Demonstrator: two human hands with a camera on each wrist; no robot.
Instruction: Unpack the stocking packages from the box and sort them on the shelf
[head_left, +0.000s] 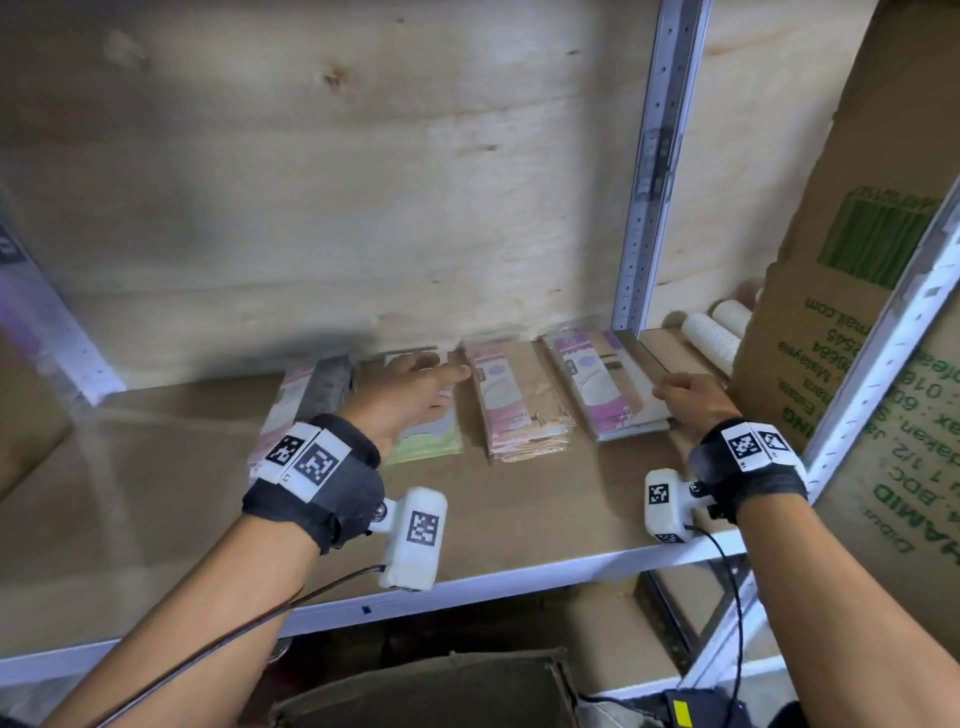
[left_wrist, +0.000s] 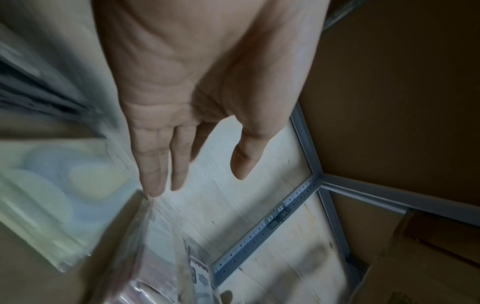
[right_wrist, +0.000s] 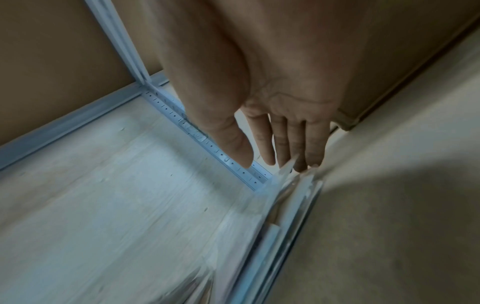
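Four stacks of stocking packages lie in a row at the back of the brown shelf (head_left: 524, 509): a pink and grey stack (head_left: 306, 400), a green stack (head_left: 434, 441), a pink and beige stack (head_left: 519, 410) and a purple stack (head_left: 602, 387). My left hand (head_left: 431, 376) lies flat over the green stack (left_wrist: 52, 185), fingers straight, fingertips (left_wrist: 153, 185) touching the plastic edge of the pink and beige stack (left_wrist: 155, 267). My right hand (head_left: 675, 392) touches the right edge of the purple stack (right_wrist: 293, 195) with straight fingers (right_wrist: 314, 152). Neither hand grips anything.
A plywood back wall and a white perforated upright (head_left: 649, 208) close the shelf bay. Rolls of white paper cups (head_left: 711, 338) and a tall printed cardboard box (head_left: 841, 322) stand at the right. An open cardboard box (head_left: 415, 691) sits below the shelf.
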